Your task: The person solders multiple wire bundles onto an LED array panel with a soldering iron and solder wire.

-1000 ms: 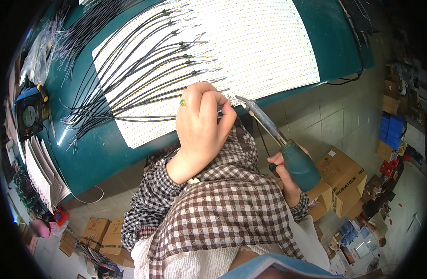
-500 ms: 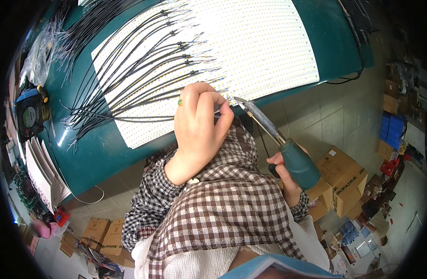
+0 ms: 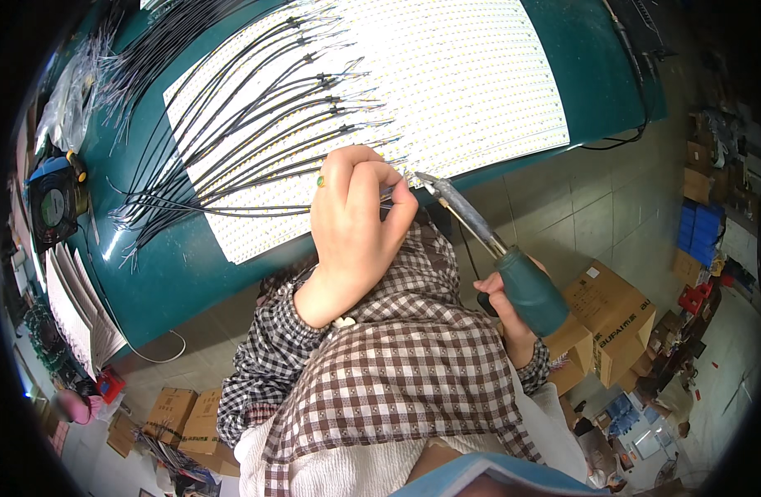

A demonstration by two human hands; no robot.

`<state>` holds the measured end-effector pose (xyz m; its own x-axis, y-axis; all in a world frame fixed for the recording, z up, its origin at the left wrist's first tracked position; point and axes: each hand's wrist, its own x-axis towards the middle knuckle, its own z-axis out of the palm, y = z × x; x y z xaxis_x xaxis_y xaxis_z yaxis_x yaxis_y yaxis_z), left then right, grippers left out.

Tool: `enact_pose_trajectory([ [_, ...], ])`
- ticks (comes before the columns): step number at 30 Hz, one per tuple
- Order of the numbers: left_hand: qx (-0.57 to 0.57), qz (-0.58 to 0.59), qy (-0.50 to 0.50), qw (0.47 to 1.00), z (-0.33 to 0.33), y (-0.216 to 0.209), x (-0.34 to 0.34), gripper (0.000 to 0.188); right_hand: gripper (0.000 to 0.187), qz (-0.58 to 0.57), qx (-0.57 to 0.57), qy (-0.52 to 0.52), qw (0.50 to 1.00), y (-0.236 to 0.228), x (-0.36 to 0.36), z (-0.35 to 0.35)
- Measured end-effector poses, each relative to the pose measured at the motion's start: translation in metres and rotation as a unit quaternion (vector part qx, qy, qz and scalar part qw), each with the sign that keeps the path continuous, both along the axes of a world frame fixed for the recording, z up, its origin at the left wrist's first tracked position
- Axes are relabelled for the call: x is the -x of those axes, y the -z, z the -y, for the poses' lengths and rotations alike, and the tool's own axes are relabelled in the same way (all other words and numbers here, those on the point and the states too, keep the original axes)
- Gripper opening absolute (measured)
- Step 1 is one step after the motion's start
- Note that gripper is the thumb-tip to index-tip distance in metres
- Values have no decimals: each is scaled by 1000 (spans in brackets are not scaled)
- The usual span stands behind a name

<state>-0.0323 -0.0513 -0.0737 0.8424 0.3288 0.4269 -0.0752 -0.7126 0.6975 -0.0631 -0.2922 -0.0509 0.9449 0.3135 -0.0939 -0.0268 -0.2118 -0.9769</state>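
A white LED panel sheet (image 3: 480, 74), dotted with rows of small yellow chips, lies on the green table. Black cables (image 3: 256, 137) fan across its left part, with thin stripped wire ends toward the middle. At the sheet's near edge, my left hand (image 3: 356, 224) is closed in a pinch on a cable; its fingers hide the exact grip. My right hand (image 3: 511, 321) is wrapped round the green handle of a soldering gun (image 3: 529, 290). The gun's metal tip points up and left, at the panel's edge just right of my left fingertips.
More black cables (image 3: 161, 54) lie bunched at the table's far left. A small fan (image 3: 53, 203) and a stack of white sheets (image 3: 78, 306) stand by the left edge. Cardboard boxes (image 3: 608, 319) sit on the floor at right. A black cord (image 3: 625, 141) hangs off the table.
The soldering gun has shifted very slightly, its handle a little up and left. My left hand stays practically in place on the cable.
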Motion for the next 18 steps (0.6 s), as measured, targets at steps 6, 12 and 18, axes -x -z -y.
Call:
enact_pose_trajectory([
  [6, 20, -3, -7, 1000, 0, 4, 2, 23, 53, 5, -8, -5, 1000, -1, 0, 2],
  [12, 28, -17, -4, 999, 2, 2, 1, 23, 52, -29, -24, 16, 999, -5, -3, -2],
  [18, 3, -24, 2, 1000, 2, 2, 1, 23, 52, -6, -15, -6, 1000, -2, -2, 0],
])
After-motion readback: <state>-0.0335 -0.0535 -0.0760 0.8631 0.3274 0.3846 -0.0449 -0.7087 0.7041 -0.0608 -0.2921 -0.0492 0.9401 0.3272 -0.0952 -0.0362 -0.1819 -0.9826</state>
